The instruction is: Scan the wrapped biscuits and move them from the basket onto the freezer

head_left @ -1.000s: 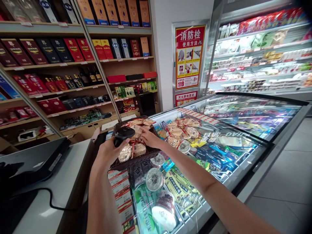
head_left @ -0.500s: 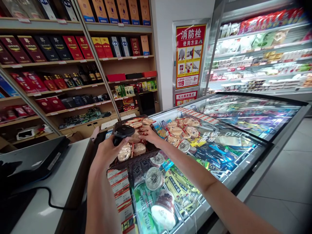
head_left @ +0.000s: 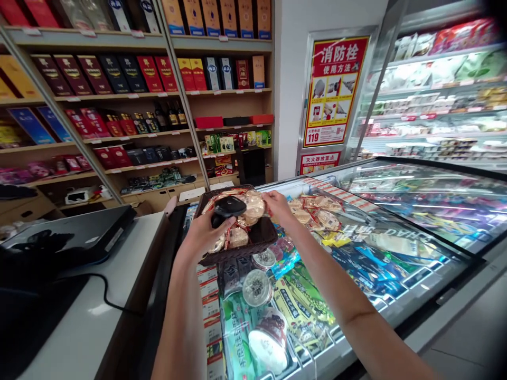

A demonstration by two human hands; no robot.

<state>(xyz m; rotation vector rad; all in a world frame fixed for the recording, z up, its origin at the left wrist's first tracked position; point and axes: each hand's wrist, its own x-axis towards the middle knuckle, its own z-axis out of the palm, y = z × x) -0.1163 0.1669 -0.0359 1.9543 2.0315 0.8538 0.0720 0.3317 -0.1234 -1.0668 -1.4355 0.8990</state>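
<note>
Two hands work over the basket, which sits on the freezer close to the counter. Half a second ago the right hand was down among the wrapped biscuits; now it is at the basket's right side, its grip pinching one pack by the edge between thumb and fingers. That pack is raised over the basket, just beside the head of the black scanner, though whether the two touch I cannot tell. The left hand has its grip closed round the scanner's handle, much as before. More of the basket's dark bottom shows beneath the pack, while other packs remain to the left and front. The change sets this one pack apart from the rest, within the scanner's reach; whether it has been read does not show. More packs lie to the right of the basket.
</note>
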